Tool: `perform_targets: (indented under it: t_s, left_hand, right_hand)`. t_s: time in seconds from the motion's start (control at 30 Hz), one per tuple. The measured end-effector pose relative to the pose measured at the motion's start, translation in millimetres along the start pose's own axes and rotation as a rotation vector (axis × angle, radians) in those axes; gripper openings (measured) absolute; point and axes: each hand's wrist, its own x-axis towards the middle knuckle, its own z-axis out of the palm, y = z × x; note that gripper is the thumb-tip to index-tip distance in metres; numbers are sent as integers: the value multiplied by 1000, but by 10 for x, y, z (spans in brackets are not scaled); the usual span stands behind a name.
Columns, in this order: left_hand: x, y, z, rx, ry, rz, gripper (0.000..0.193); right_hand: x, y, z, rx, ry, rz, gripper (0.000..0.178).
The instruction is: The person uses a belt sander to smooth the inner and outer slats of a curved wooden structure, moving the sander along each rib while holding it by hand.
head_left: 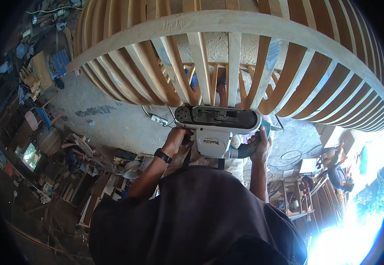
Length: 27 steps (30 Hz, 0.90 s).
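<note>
Power strip (159, 120) on grey floor (123, 126)

text: dark printed lettering (211, 141), legible | on: white belt sander (207, 149)

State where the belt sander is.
In the head view, the belt sander is near the centre, gripped by the left hand and right hand, just below the wooden slats.

- Can't see every finger of the left hand (175, 139) on the belt sander (214, 133)
- Lose the slatted wooden frame (218, 22) past the top edge
- Can't read the person (336, 176) off right, too small
</note>
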Motion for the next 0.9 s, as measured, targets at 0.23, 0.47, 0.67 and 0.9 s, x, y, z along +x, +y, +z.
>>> perform_targets:
  t_s: [0.23, 0.47, 0.67, 0.9]
  left_hand:
    - [-648, 624, 130, 30, -4, 69, 20]
    - [-563, 570, 68, 105, 79, -27, 18]
    - [-31, 106, 16, 122, -22, -45, 16]
    - [181, -66, 328, 247, 51, 157, 25]
  right_hand:
    - [-327, -632, 291, 84, -3, -69, 24]
    - [-255, -464, 243, 11, -1, -45, 26]
    - [156, -29, -118, -37, 34, 77, 30]
    - [559, 174, -358, -110, -35, 68, 29]
